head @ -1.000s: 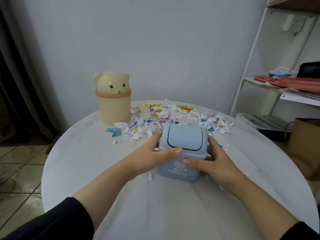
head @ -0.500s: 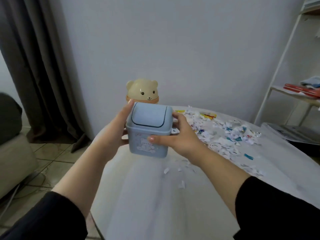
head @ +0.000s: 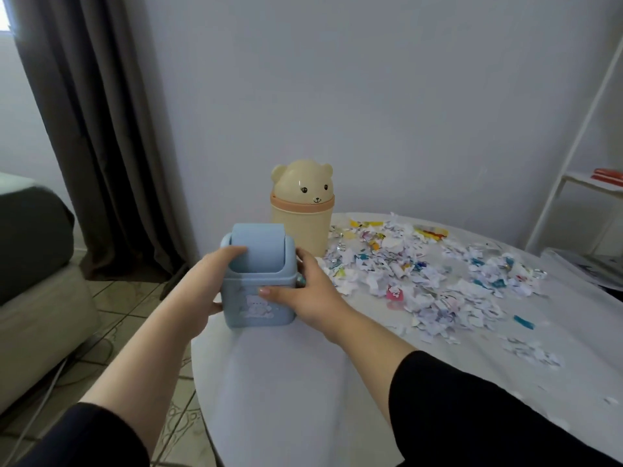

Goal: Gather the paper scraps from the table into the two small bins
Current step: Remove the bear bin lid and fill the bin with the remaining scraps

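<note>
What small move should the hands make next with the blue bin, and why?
Probably the right hand should let go of the blue bin and pinch some paper scraps. The lid is tilted open under the fingers of the left hand, and the pile lies just to the bin's right.

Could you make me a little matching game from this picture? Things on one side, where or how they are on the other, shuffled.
Things:
1. blue bin
2. bear bin
3. paper scraps
4. curtain

Places or states:
A. strewn over the table, to the right
B. gripped between the left hand and the right hand, flap tipped open
C. stands upright further back on the table
D. hangs on the left, down to the floor

Pairs: 1-B, 2-C, 3-A, 4-D
</note>
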